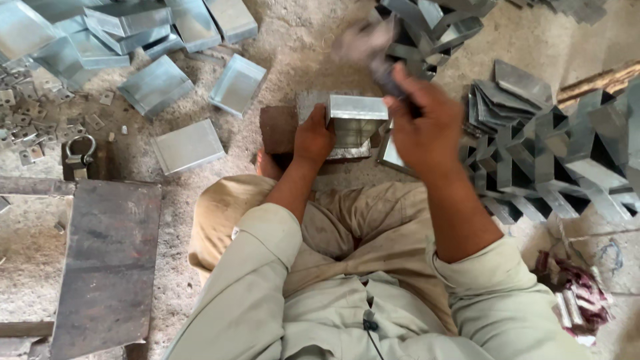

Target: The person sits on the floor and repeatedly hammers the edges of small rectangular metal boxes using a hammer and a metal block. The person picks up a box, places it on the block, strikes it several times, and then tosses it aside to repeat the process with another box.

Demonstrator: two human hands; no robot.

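The sheet-metal box (355,119), a small grey open-sided piece of folded steel, sits on a block just ahead of the seated person's crossed legs, resting against a reddish-brown brick (278,128) to its left. The left hand (313,139) is closed around the near left edge of the box, thumb and fingers pinching it in place. The right hand (420,127) is raised just right of the box, fist closed on the handle of a hammer (368,45), whose head is blurred above and behind the box. No package, label or sign shows anywhere; the ground carries only bare metal. Finished grey boxes (157,85) lie scattered on the dusty floor at upper left, well apart from the hands, with small flat metal tabs (23,120) and a steel shackle (80,152) further left. A stack of folded, angular blanks (553,150) fills the right side, near the right forearm. A dark rusty steel plate (107,260) lies at lower left, and a crumpled reddish rag (577,293) at lower right.
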